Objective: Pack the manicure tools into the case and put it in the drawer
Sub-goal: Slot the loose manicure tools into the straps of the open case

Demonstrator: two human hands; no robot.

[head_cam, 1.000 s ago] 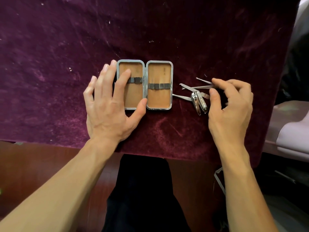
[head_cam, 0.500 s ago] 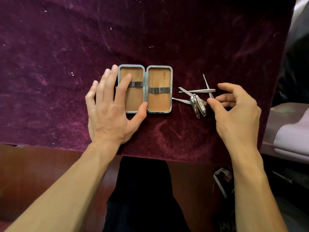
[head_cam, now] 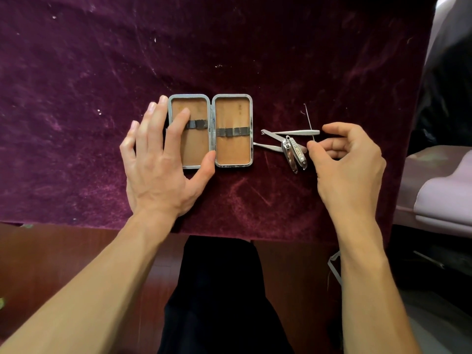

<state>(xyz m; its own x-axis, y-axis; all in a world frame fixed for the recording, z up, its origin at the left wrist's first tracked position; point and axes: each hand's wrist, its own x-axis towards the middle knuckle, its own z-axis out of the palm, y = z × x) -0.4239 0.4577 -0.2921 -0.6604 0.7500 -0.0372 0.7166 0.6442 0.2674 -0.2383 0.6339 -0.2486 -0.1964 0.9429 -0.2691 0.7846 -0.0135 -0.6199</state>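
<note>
The case lies open on the counter, the left hand on its left half. The tools lie just right of it; the right hand, farther right, pinches a pick.

A purple velvet cloth lies spread, a pale lilac cushion beside its right edge.

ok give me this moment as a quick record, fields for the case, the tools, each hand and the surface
case: case lies open flat, both halves empty, elastic straps holding nothing
left hand: left hand flat, fingers on the case's left half, thumb at its near edge
right hand: right hand pinches the near end of a thin pick
loose tools: two nail clippers side by side, a long flat tool just beyond them, right of the case
surface: purple velvet cloth
packed: nothing yet
</note>
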